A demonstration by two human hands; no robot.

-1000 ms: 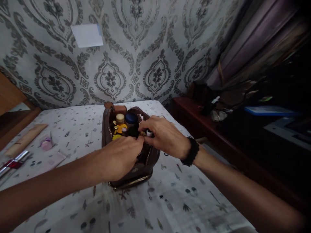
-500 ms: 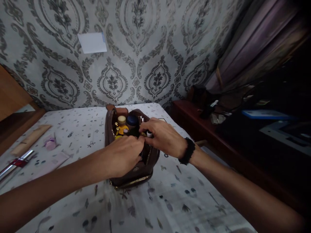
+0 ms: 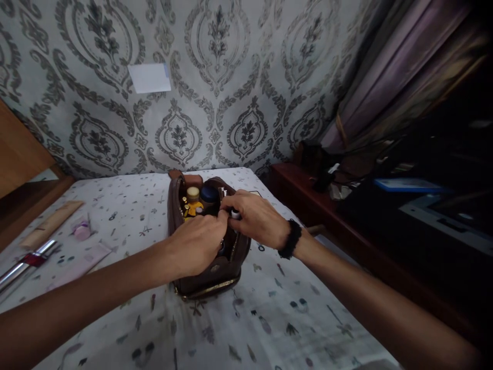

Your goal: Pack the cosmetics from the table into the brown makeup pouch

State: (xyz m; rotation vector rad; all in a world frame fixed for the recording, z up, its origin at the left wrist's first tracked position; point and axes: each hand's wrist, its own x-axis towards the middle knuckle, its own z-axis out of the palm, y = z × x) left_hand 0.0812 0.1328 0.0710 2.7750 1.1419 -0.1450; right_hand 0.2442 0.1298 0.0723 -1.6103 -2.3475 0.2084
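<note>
A brown zippered bag (image 3: pixel 192 284) stands unzipped on the patterned sheet, filled with small bottles and jars. My left hand (image 3: pixel 202 239) is over its opening, fingers bent and closed, with the fingertips hidden from view. From the right, my right hand (image 3: pixel 257 216) meets it, fingers pinched near a small white-topped item (image 3: pixel 235 213); what the pinch holds is hidden. Inside the bag, a cream-lidded jar (image 3: pixel 193 193), a dark blue lid (image 3: pixel 209 194) and a yellow item (image 3: pixel 193 207) show behind my left hand. A black band circles my right wrist.
On the left of the sheet lie a tan flat pouch (image 3: pixel 52 224), a pink-purple small container (image 3: pixel 81 229), a silver-and-red tube (image 3: pixel 29 263) and a pale pink tube (image 3: pixel 82 264). A dark red wooden ledge (image 3: pixel 296 185) with cluttered objects runs along the right.
Both hands stay together over the bag, with only small shifts of the fingers. The whole view has moved slightly, so the wall sits a little lower.
</note>
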